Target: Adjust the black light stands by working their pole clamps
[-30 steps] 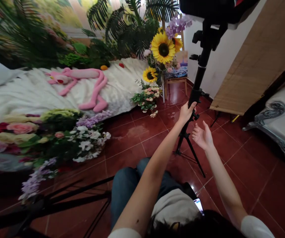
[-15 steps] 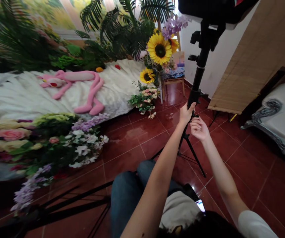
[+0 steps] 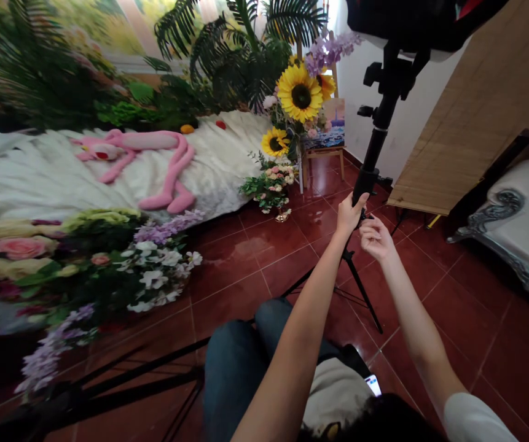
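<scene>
A black stand (image 3: pixel 375 147) rises from spread tripod legs on the red floor, with a large dark device (image 3: pixel 411 21) mounted at its top, partly cut off by the frame edge. My left hand (image 3: pixel 351 213) is wrapped round the stand's pole below the thick collar, thumb up. Just below and to the right, my right hand (image 3: pixel 375 237) has its fingers curled at a small black knob (image 3: pixel 364 215) on the pole. The fingertips partly hide the knob.
Another black tripod (image 3: pixel 144 368) lies across the lower left. Flowers (image 3: pixel 153 270) and a white-draped bed with a pink plush toy (image 3: pixel 153 140) are at left. Sunflowers (image 3: pixel 300 95) stand behind the stand. A brown panel (image 3: pixel 458 123) and white sofa (image 3: pixel 526 209) are at right.
The stand and its top device have shifted slightly right and tilted further right. Both hands have moved a little to the right with the pole, keeping their places on it.
</scene>
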### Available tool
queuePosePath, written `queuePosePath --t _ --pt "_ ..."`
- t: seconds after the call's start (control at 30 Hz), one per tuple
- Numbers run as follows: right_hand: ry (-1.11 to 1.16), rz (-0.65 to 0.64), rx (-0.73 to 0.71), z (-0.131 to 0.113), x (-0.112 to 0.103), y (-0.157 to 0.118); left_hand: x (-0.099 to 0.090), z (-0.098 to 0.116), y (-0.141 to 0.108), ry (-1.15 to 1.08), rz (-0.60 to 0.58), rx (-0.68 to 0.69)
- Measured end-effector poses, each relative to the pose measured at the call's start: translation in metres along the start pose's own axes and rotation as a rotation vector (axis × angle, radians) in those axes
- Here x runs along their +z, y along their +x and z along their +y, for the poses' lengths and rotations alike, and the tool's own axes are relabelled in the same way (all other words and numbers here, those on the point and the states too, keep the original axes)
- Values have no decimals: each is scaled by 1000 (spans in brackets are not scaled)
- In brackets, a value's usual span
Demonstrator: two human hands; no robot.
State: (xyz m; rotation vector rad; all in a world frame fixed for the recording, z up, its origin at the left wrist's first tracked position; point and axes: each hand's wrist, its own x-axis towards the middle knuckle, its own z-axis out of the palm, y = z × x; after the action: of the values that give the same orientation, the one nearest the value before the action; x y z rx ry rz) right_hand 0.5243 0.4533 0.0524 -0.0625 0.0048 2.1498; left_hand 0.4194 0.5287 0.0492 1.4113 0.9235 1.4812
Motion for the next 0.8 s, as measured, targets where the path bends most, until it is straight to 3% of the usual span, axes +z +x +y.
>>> queuePosePath --t 0.23,0.5,0.67,0.8 --pt "34 35 113 -9 -3 -1 0 4 -1 27 10 7" --pt "-94 -49 236 -22 -6 -1 -1 6 -5 75 32 8" --pt "-542 10 79 -19 0 1 0 5 -5 73 38 2" --pt "-1191 283 -157 -14 8 -1 -2 8 -6 97 38 -9"
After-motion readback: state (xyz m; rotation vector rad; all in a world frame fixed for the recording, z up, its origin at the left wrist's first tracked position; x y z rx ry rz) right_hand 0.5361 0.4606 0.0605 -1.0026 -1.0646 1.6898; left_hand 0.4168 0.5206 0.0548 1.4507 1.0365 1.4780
